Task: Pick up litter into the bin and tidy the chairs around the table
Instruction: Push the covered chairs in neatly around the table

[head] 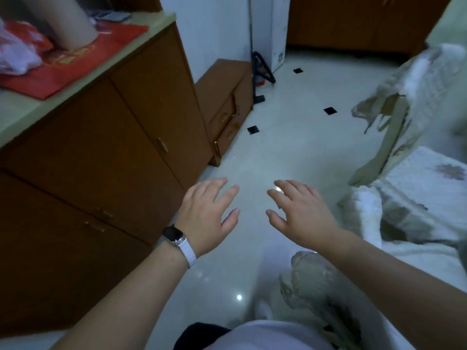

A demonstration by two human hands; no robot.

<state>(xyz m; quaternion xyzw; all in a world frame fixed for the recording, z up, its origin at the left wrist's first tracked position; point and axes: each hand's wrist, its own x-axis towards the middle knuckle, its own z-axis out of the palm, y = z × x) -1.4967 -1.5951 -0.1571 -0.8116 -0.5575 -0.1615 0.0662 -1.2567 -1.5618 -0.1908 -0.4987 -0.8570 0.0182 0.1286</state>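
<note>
My left hand (pixel 206 213) is stretched out in front of me over the pale tiled floor (pixel 290 137), fingers spread and holding nothing; a watch with a white strap sits on its wrist. My right hand (pixel 300 210) hovers beside it, also spread and empty. At the right stand cloth-covered chairs (pixel 417 188), draped in white and beige fabric, one back (pixel 409 97) farther off. No litter, bin or table shows in this view.
A brown wooden cabinet (pixel 106 157) with a pale top fills the left; a red bag (pixel 65 61) and a cardboard tube lie on it. A lower brown drawer unit (pixel 227 107) stands beyond. A black frame (pixel 262 72) leans by the white wall.
</note>
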